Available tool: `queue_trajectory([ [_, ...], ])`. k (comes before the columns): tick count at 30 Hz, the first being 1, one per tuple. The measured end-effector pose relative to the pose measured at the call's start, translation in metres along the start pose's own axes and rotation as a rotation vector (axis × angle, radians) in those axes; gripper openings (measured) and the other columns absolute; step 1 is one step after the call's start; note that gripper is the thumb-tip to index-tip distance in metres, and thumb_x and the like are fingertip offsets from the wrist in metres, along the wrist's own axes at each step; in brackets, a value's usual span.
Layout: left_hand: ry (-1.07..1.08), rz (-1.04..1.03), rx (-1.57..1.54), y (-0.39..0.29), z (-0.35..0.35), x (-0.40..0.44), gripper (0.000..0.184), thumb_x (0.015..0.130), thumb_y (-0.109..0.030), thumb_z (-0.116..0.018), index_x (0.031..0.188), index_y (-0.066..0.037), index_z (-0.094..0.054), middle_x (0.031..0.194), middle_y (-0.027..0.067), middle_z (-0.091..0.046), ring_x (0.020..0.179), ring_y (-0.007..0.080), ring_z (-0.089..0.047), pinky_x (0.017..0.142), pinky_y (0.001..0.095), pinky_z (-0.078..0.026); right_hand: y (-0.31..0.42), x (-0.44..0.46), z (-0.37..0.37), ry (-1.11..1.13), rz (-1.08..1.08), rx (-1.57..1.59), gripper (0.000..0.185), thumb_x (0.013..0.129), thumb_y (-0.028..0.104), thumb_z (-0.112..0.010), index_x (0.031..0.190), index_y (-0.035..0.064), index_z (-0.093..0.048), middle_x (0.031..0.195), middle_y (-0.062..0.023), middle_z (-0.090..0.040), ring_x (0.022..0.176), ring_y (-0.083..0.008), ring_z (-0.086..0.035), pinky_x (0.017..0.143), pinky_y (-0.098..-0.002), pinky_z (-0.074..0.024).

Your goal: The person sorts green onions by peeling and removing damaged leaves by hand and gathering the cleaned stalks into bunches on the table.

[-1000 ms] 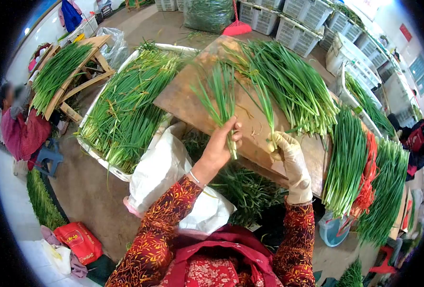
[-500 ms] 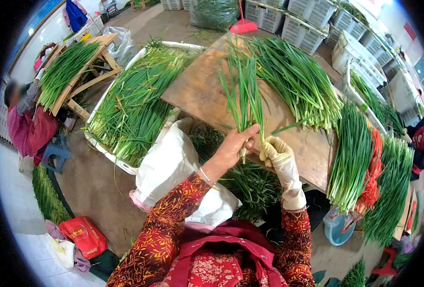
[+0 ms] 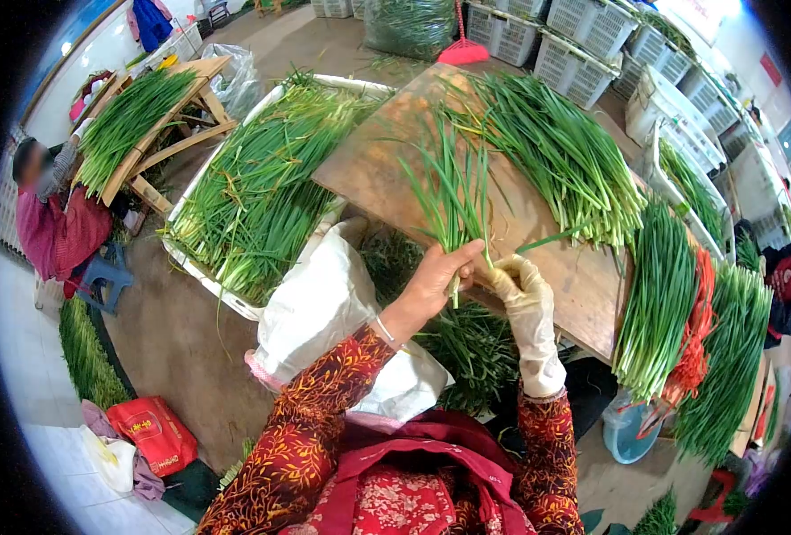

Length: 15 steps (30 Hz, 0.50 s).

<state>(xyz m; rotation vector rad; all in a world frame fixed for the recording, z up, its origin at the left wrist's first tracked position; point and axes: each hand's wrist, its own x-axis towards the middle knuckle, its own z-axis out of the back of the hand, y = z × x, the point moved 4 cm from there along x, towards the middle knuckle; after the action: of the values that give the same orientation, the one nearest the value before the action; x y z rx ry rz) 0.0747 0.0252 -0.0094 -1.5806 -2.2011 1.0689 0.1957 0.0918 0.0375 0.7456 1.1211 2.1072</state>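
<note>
your left hand [image 3: 433, 281] is bare and wears a bracelet [image 3: 385, 328]; its fingers are closed around the stalk bunch [image 3: 453, 201], with the thumb lying across the stems. the bunch sits inside this grip: green leaves fan upward beyond the fingers, and short pale stem ends protrude just below them. the bunch is in front of you, over the near edge of the wooden tabletop [image 3: 369, 169].

your right hand [image 3: 527, 294] wears a pale glove. its fingers are bent, with the tips close together, just to the right of the stem ends. one stalk at the right side of the bunch runs down to these fingertips; you cannot tell whether they grip it.

the leaf pile [image 3: 556, 156] lies on the tabletop, beyond and to the right of both hands, stem ends toward you. a loose leaf [image 3: 552, 239] extends from it toward your glove. to the right, red ties [image 3: 694, 321] lie between two sorted heaps, a near heap [image 3: 654, 303] and a far heap [image 3: 725, 361]. to your left, a white crate [image 3: 213, 290] holds more stalks, with a white sack [image 3: 311, 290] just beside it.
</note>
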Motion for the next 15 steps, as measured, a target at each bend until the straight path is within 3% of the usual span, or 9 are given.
queue_trajectory([
  [2, 0.023, 0.0, 0.03, -0.003, -0.002, -0.003, 0.015, 0.081, -0.021, -0.063, 0.081, -0.011, -0.051, 0.057, -0.0071, -0.044, 0.047, 0.0026, -0.041, 0.041, 0.0181, -0.033, -0.013, 0.007, 0.002, -0.004, -0.153, 0.317, 0.022, 0.079, 0.021, -0.063, 0.094, 0.0055, -0.059, 0.076, -0.0055, -0.059, 0.067, -0.0125, -0.055, 0.063, -0.0268, -0.0448],
  [3, 0.012, -0.006, 0.1, -0.005, -0.004, -0.006, 0.014, 0.081, -0.021, -0.062, 0.081, -0.01, -0.052, 0.059, -0.0067, -0.044, 0.048, 0.0029, -0.041, 0.041, 0.0181, -0.033, -0.007, 0.013, 0.004, 0.023, -0.114, 0.271, 0.026, 0.082, 0.023, -0.06, 0.098, 0.0032, -0.058, 0.085, -0.0062, -0.059, 0.073, -0.0126, -0.055, 0.066, -0.0265, -0.0444],
  [6, -0.004, -0.003, 0.182, -0.003, -0.01, -0.012, 0.012, 0.083, -0.019, -0.06, 0.084, -0.01, -0.052, 0.062, -0.007, -0.044, 0.049, 0.002, -0.041, 0.041, 0.0173, -0.032, 0.009, 0.026, -0.005, 0.024, -0.084, 0.364, 0.025, 0.082, 0.02, -0.06, 0.099, 0.0007, -0.057, 0.09, -0.0057, -0.058, 0.073, -0.0115, -0.054, 0.065, -0.0251, -0.0445],
  [8, -0.015, 0.002, 0.19, -0.005, -0.012, -0.013, 0.01, 0.083, -0.018, -0.058, 0.086, -0.011, -0.052, 0.063, -0.0077, -0.044, 0.05, 0.0007, -0.041, 0.042, 0.0164, -0.032, 0.005, 0.031, -0.01, 0.067, -0.063, 0.342, 0.021, 0.083, 0.015, -0.058, 0.099, 0.001, -0.058, 0.088, -0.0047, -0.059, 0.072, -0.0103, -0.054, 0.064, -0.0219, -0.0438],
  [10, -0.115, 0.028, 0.209, -0.008, -0.007, -0.014, 0.017, 0.084, -0.023, -0.058, 0.088, -0.007, -0.057, 0.068, -0.0062, -0.045, 0.051, 0.0026, -0.04, 0.041, 0.0172, -0.032, 0.004, 0.029, -0.013, 0.043, -0.186, 0.668, 0.019, 0.084, 0.014, -0.058, 0.099, 0.0021, -0.058, 0.086, -0.0032, -0.06, 0.072, -0.0085, -0.053, 0.063, -0.0193, -0.0427],
  [11, -0.12, 0.026, 0.209, -0.01, -0.006, -0.014, 0.017, 0.084, -0.023, -0.058, 0.088, -0.007, -0.057, 0.068, -0.0062, -0.045, 0.051, 0.0026, -0.04, 0.041, 0.0172, -0.032, 0.01, 0.025, -0.008, 0.043, -0.143, 0.698, 0.015, 0.085, 0.014, -0.057, 0.095, 0.0026, -0.059, 0.086, -0.0029, -0.061, 0.072, -0.0084, -0.054, 0.064, -0.0191, -0.0431],
  [15, 0.003, 0.02, 0.117, -0.023, 0.001, -0.007, 0.019, 0.084, -0.026, -0.058, 0.089, -0.007, -0.059, 0.064, -0.0078, -0.043, 0.051, 0.0007, -0.038, 0.042, 0.0159, -0.032, 0.014, -0.001, -0.001, -0.042, -0.081, 0.753, 0.012, 0.085, 0.013, -0.056, 0.088, 0.0016, -0.058, 0.086, -0.0067, -0.062, 0.074, -0.0101, -0.055, 0.066, -0.0226, -0.0455],
])
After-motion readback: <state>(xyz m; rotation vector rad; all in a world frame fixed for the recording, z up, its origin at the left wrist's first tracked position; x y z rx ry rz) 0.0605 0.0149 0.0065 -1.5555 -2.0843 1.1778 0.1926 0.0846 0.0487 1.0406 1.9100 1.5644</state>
